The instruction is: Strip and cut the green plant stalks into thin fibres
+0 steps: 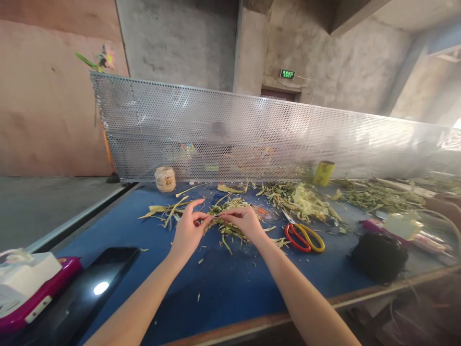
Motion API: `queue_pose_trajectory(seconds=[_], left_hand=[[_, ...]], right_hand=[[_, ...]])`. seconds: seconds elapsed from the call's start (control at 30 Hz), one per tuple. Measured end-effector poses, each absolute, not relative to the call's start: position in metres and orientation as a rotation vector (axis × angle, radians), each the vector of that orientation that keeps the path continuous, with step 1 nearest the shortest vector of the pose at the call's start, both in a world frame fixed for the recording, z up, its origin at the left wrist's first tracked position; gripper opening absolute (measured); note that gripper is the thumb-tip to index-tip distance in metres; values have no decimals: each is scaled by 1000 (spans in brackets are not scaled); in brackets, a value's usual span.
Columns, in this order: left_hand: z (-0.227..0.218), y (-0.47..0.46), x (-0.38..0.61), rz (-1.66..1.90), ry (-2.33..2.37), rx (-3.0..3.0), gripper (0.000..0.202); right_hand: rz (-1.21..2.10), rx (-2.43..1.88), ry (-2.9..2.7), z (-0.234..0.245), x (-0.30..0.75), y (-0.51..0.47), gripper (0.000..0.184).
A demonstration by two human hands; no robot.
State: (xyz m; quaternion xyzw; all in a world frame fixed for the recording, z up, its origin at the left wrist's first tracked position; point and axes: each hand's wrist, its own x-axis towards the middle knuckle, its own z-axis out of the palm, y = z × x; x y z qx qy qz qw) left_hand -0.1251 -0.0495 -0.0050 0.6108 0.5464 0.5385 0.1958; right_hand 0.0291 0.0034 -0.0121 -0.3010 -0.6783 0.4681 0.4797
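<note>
My left hand [189, 229] is raised over the blue table [212, 298], thumb and a finger pinched together while the index finger stretches out. Facing it, my right hand [247, 223] also pinches with its fingertips, a short gap from the left. What sits between the fingertips is too small to make out. Directly beneath and behind both hands lies a heap of green and pale shredded plant scraps [230, 233]. To the right are scissors [305, 237] with one red and one yellow handle, their blades pointing toward a larger pile of dried leafy strips [300, 199].
A perforated metal screen [216, 115] borders the table's back. Before it stand a twine-wrapped jar [165, 179] and a yellow-green cylinder [324, 173]. A dark phone [104, 283] and a magenta object [43, 293] lie left; a black bundle [378, 258] sits right.
</note>
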Motion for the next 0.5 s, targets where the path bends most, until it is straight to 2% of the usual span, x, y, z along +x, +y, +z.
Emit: queue_pose_trajectory(seconds=[0.13, 0.23, 0.43, 0.5], left_hand=[[-3, -56, -123, 1565, 1581, 1811, 46], [-2, -62, -120, 1561, 1442, 2019, 40], [-5, -69, -114, 1305, 1322, 2302, 43], [-5, -69, -114, 1320, 1323, 2290, 37]], right_hand=[[1217, -750, -1612, -12, 29, 3, 14], [1329, -719, -1516, -12, 30, 2, 16], [1424, -665, -1502, -13, 36, 0, 18], [1454, -634, -1505, -14, 38, 1, 18]])
